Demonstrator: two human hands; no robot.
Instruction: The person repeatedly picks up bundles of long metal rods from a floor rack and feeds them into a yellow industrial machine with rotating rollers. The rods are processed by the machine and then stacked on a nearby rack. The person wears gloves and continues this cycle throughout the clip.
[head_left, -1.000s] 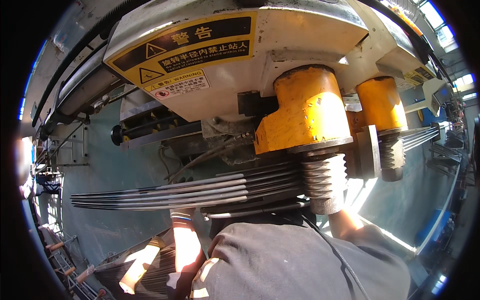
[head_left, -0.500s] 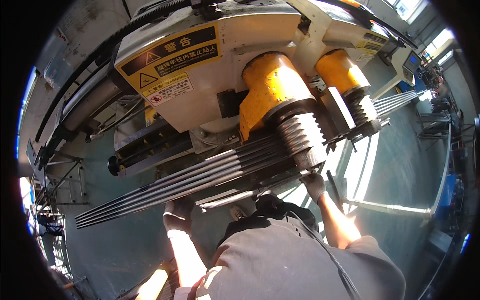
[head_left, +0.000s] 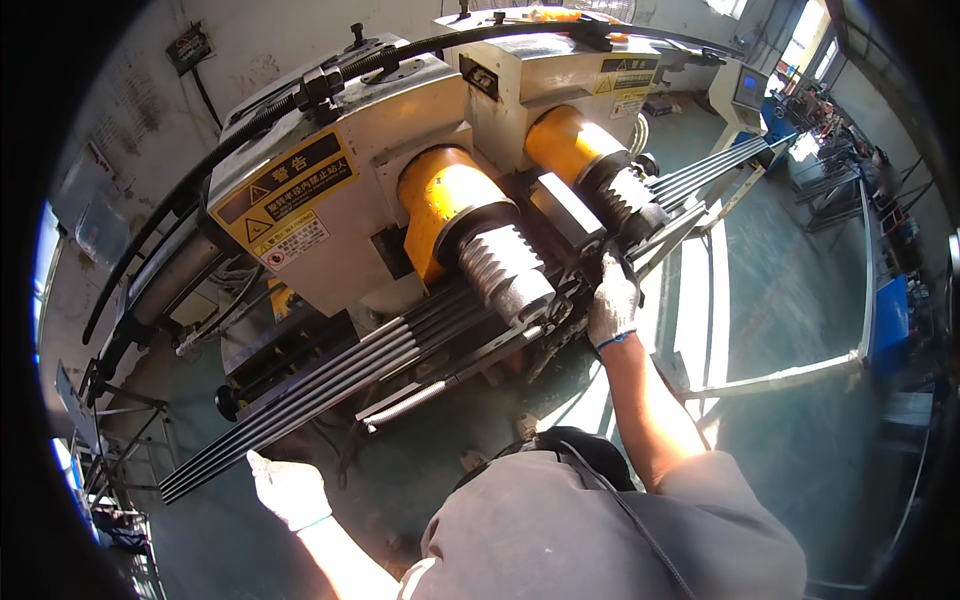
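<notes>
Several long grey metal rods [head_left: 300,408] lie side by side, running from the lower left, under two yellow machine heads, to the far right. My left hand [head_left: 292,492], in a white glove, is just below the left part of the rods. A finger points at them with a small gap, and nothing shows in that hand. My right hand [head_left: 612,308], also gloved, reaches up beside the rectangular metal block [head_left: 567,208] between the heads. Its fingers close around a dark part there; what they grip is partly hidden. Ribbed metal cylinders [head_left: 500,265] project from the yellow heads [head_left: 450,205].
A pale machine body [head_left: 350,215] with yellow and black warning labels stands behind the rods. A spring-wound bar [head_left: 410,402] juts out below them. A control panel with a screen [head_left: 750,88] stands at far right. A pale floor-level frame [head_left: 780,380] lies to my right.
My left hand has moved out from beneath the rods, leftward and down. My right hand has gone up from under the nearer ribbed cylinder to the block between the heads. The view has shifted.
</notes>
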